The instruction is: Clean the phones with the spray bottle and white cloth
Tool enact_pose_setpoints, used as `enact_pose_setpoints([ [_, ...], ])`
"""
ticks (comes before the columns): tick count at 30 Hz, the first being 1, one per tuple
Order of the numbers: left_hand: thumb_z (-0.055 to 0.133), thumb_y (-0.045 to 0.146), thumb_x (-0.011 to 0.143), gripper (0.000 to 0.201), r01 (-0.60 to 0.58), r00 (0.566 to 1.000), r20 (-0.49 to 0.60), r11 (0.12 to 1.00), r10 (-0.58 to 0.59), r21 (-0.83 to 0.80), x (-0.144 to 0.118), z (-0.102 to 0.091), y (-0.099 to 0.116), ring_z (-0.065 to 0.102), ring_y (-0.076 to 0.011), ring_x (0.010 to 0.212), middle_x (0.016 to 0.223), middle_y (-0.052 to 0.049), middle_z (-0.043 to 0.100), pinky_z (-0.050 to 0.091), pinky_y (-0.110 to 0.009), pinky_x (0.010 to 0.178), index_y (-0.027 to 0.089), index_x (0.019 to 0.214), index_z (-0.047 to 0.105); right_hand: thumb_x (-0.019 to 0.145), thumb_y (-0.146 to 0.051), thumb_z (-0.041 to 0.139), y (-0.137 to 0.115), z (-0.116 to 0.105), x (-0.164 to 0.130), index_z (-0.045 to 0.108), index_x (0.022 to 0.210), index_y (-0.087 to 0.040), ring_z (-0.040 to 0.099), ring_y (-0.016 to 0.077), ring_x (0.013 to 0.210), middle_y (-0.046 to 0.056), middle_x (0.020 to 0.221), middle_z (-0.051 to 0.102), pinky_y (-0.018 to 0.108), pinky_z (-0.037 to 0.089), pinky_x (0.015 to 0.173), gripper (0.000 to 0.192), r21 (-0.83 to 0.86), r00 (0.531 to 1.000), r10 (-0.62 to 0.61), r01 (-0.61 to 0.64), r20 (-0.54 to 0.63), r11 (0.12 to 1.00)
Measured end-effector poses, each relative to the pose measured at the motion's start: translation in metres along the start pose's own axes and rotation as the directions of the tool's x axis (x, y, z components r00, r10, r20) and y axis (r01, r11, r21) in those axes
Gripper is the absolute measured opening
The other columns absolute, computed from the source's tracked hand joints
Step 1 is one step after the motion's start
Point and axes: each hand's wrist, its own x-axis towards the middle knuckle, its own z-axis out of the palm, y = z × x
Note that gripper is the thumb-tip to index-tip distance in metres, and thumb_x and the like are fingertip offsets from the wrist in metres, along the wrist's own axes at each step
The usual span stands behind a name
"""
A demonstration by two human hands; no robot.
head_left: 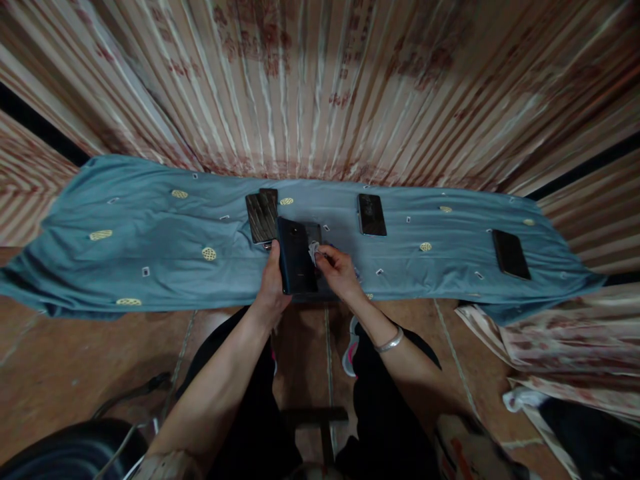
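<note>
My left hand grips a dark blue phone by its left edge, thumb in front. The phone is held tilted above the blue cloth, its back with a round camera patch towards me. At the phone's right edge, my right hand pinches a small crumpled white wipe or tissue; whether it is cloth or paper I cannot tell. Just behind and left lies a dark phone with a glossy, streaked face, partly covering another dark device. Something greyish shows partly behind the held phone.
A blue patterned cloth covers the long narrow table. Farther right lie a black phone and another dark phone. Pleated curtains hang behind. A black round seat stands at lower left on the tiled floor.
</note>
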Motion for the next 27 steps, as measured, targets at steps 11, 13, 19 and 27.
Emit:
enact_pose_setpoints([
  [11, 0.027, 0.046, 0.107, 0.059, 0.008, 0.994, 0.106, 1.000, -0.005, -0.028, 0.003, -0.009, 0.006, 0.077, -0.0223, 0.092, 0.093, -0.012, 0.080, 0.061, -0.035, 0.089, 0.008, 0.113, 0.072, 0.095, -0.027, 0.054, -0.013, -0.007, -0.028, 0.074, 0.115, -0.025, 0.071, 0.0223, 0.103, 0.006, 0.109, 0.079, 0.039, 0.055, 0.095, 0.029, -0.352, 0.972, -0.214, 0.234, 0.096, 0.906],
  [13, 0.027, 0.047, 0.107, 0.060, 0.017, 0.994, 0.113, 1.000, -0.015, -0.021, 0.003, -0.010, 0.007, 0.077, -0.0228, 0.092, 0.095, -0.013, 0.080, 0.061, -0.035, 0.088, 0.008, 0.116, 0.071, 0.097, -0.024, 0.052, -0.018, -0.009, -0.033, 0.073, 0.118, -0.025, 0.070, 0.0221, 0.104, 0.006, 0.108, 0.078, 0.039, 0.055, 0.096, 0.030, -0.403, 0.953, -0.276, 0.303, 0.125, 0.863],
  [19, 0.026, 0.046, 0.107, 0.059, 0.001, 0.996, 0.092, 0.999, 0.003, -0.040, 0.004, -0.009, 0.010, 0.078, -0.0218, 0.089, 0.095, -0.013, 0.081, 0.061, -0.034, 0.087, 0.008, 0.125, 0.067, 0.102, -0.021, 0.047, -0.030, -0.010, -0.050, 0.070, 0.127, -0.022, 0.068, 0.0232, 0.113, 0.010, 0.124, 0.074, 0.043, 0.055, 0.102, 0.034, -0.468, 0.896, -0.396, 0.442, 0.199, 0.765],
  [27, 0.026, 0.050, 0.107, 0.060, 0.035, 0.997, 0.070, 0.998, -0.032, -0.052, 0.006, -0.008, 0.008, 0.078, -0.0226, 0.084, 0.087, -0.011, 0.080, 0.062, -0.036, 0.084, 0.011, 0.124, 0.068, 0.103, -0.018, 0.046, -0.031, -0.007, -0.060, 0.067, 0.132, -0.018, 0.067, 0.0243, 0.112, 0.015, 0.123, 0.072, 0.044, 0.058, 0.100, 0.036, -0.548, 0.804, -0.541, 0.576, 0.246, 0.607],
])
